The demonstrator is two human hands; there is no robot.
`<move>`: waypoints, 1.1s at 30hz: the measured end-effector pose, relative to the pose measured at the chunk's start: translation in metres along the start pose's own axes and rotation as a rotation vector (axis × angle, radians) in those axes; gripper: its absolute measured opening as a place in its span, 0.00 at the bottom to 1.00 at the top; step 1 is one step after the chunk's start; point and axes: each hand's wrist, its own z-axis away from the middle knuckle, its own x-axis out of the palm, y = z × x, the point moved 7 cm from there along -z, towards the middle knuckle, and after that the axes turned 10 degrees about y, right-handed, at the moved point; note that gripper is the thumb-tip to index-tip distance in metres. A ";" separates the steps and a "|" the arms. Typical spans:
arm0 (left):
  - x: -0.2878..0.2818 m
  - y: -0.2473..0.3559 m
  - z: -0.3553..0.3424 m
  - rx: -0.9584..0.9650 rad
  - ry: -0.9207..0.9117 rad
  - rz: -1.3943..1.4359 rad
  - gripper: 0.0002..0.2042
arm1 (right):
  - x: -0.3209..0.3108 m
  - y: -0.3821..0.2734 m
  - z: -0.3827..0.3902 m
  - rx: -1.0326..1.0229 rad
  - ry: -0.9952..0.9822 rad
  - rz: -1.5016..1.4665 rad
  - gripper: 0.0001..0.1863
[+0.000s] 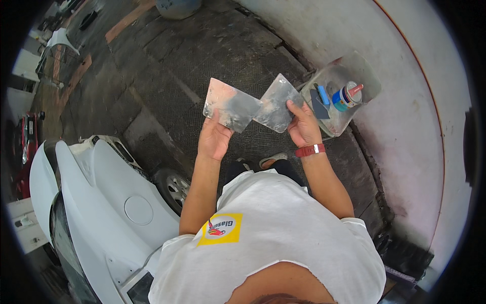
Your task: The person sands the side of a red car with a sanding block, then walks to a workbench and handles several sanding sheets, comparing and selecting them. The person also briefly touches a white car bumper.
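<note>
My left hand (pixel 214 139) grips the lower edge of a thin rectangular plate (pixel 231 105), smeared pinkish at one end and grey elsewhere. In my right hand (pixel 305 127) is a second thin plate (pixel 278 103), greyish and streaked, with my thumb lying on its face. The plates meet or overlap at their inner corners in front of me; whether they press together I cannot tell. A red wristband (pixel 310 150) circles my right wrist.
Just right of my right hand stands a cloudy container (pixel 336 124). On it are a paint can (pixel 346 98), a blue block (pixel 323 95) and a dark sheet (pixel 318 107). A white car (pixel 109 197) is at left, a wall (pixel 405 147) at right.
</note>
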 end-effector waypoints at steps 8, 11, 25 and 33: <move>-0.001 0.016 -0.012 0.380 0.099 -0.364 0.23 | 0.008 -0.010 0.017 -0.441 -0.386 1.116 0.22; -0.002 0.012 -0.020 0.431 0.089 -0.505 0.22 | 0.060 -0.040 0.064 -0.891 -0.147 1.216 0.27; 0.047 -0.103 -0.049 0.006 -0.085 -0.773 0.22 | -0.135 -0.010 -0.063 -0.523 0.044 0.886 0.12; 0.085 -0.162 -0.141 0.195 0.165 -0.570 0.21 | -0.210 -0.056 -0.148 -0.259 -0.100 0.836 0.16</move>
